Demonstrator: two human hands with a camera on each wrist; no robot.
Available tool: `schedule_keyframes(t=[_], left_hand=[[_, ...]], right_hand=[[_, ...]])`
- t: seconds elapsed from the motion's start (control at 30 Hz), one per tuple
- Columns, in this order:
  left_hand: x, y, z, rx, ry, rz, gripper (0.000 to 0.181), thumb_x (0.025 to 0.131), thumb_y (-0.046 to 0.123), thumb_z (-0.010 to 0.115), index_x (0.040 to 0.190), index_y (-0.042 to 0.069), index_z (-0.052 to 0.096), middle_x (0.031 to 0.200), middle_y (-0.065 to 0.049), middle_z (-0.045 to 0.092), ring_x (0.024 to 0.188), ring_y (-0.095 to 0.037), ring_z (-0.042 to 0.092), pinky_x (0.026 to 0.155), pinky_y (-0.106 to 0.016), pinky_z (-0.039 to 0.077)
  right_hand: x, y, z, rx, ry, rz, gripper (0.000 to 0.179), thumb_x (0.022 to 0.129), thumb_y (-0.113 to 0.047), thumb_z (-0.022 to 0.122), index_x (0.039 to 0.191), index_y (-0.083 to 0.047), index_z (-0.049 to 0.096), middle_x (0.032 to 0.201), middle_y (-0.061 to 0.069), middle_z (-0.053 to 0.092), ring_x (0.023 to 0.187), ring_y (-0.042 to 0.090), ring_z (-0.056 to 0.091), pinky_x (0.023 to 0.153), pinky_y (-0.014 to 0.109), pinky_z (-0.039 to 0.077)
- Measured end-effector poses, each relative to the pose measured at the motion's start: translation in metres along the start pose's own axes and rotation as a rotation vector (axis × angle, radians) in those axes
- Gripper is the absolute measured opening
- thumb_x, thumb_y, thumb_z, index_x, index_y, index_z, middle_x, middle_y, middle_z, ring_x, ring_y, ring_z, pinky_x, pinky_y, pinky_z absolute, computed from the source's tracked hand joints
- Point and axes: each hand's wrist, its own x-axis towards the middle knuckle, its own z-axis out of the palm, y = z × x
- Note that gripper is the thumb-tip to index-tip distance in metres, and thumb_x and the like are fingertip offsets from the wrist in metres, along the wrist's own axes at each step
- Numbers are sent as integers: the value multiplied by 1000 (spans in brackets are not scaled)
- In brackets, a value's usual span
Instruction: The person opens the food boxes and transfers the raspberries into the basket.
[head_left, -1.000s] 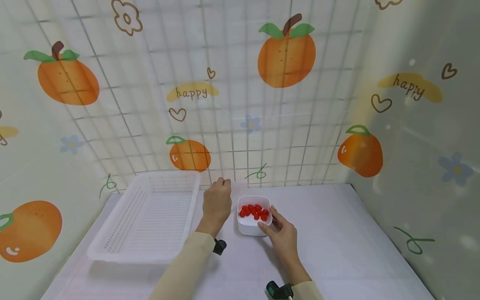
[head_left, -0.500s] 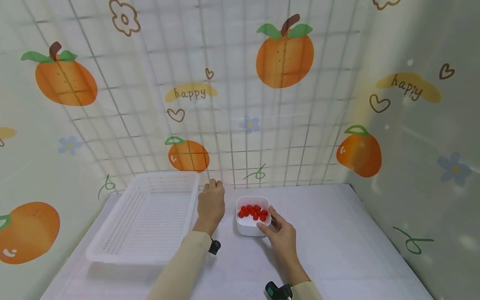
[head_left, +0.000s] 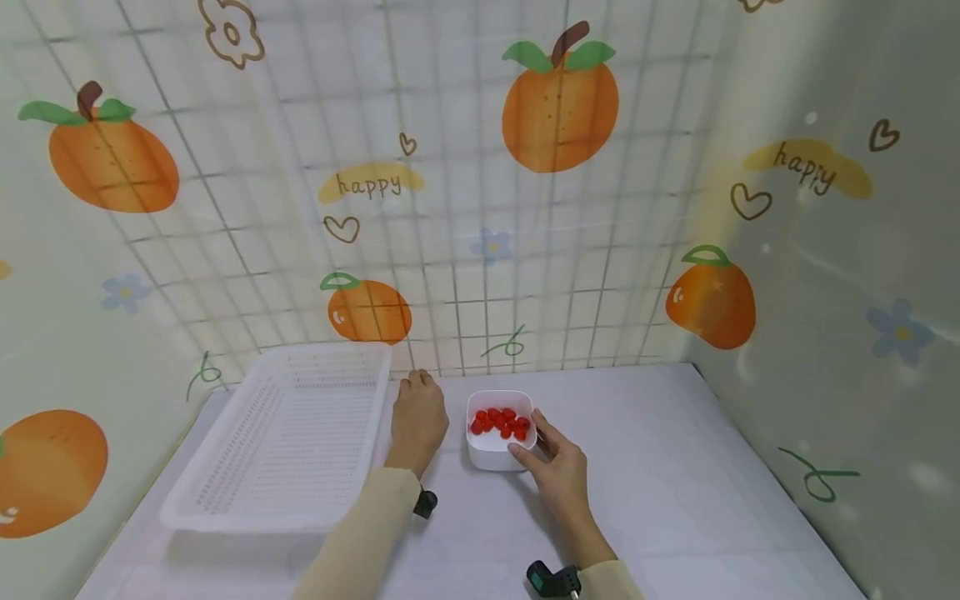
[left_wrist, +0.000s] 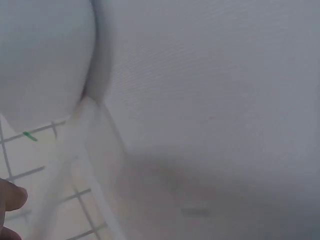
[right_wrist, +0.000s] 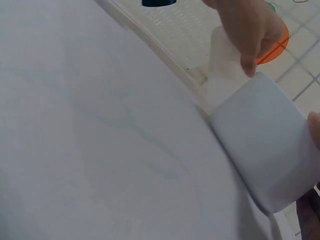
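A small white square tub (head_left: 498,458) with rounded corners stands upright on the table, with several small red round pieces (head_left: 506,421) inside. My right hand (head_left: 558,475) grips the tub's right side, thumb at the front and fingers behind. To the tub's left my left hand (head_left: 417,421) is held with its fingers curled, beside the basket. A pale translucent piece (right_wrist: 222,65) appears under that hand in the right wrist view, apparently held; its kind is unclear. The left wrist view shows only fingertips (left_wrist: 14,195), the tub's side (left_wrist: 45,60) and a blurred translucent strip.
A large white perforated basket (head_left: 247,525) sits on the left of the white-covered table (head_left: 675,500). A patterned curtain with a grid (head_left: 450,208) behind it closes off the back, and patterned sheeting continues along both sides.
My left hand has drawn leftward away from the tub, toward the basket, and slightly nearer. My right hand stays on the tub. The head view has shifted slightly.
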Motion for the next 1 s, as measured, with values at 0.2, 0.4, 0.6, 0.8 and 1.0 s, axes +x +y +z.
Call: schedule_keyframes(t=[0.2, 0.4, 0.6, 0.8, 1.0], left_hand=[[-9, -9, 14, 7, -97, -51, 60, 99, 26, 70, 137, -18, 55, 132, -34, 58, 121, -43, 60, 97, -44, 57], [-13, -11, 17, 23, -175, -78, 64, 98, 32, 71, 140, -14, 55, 133, -38, 59, 123, -48, 60, 105, -49, 51], [-12, -6, 11, 55, -160, -53, 60, 98, 39, 69, 137, -6, 60, 125, -24, 64, 117, -39, 61, 97, -50, 53], [-7, 0, -1, 95, -108, -7, 59, 99, 45, 66, 138, 1, 62, 126, -20, 66, 117, -37, 60, 99, -52, 50], [-3, 8, -5, 79, -96, 23, 60, 98, 49, 66, 138, 4, 63, 127, -16, 67, 117, -35, 60, 100, -50, 50]], right_hand=[[1, -2, 0, -18, -6, 4, 73, 88, -15, 86, 153, -7, 53, 157, 6, 51, 143, 28, 52, 107, 34, 45], [1, -2, 0, -18, -7, 4, 74, 88, -16, 86, 153, -7, 53, 157, 5, 51, 143, 27, 51, 108, 34, 45], [1, -1, 0, -15, -10, 7, 74, 89, -17, 86, 154, -7, 52, 157, 5, 50, 144, 27, 51, 108, 35, 45], [1, -1, 0, -15, -8, 6, 73, 89, -16, 86, 154, -6, 52, 157, 6, 51, 144, 27, 51, 108, 34, 45], [0, -1, 1, -5, -8, 10, 73, 89, -16, 86, 154, -6, 53, 157, 6, 50, 144, 28, 51, 108, 34, 45]])
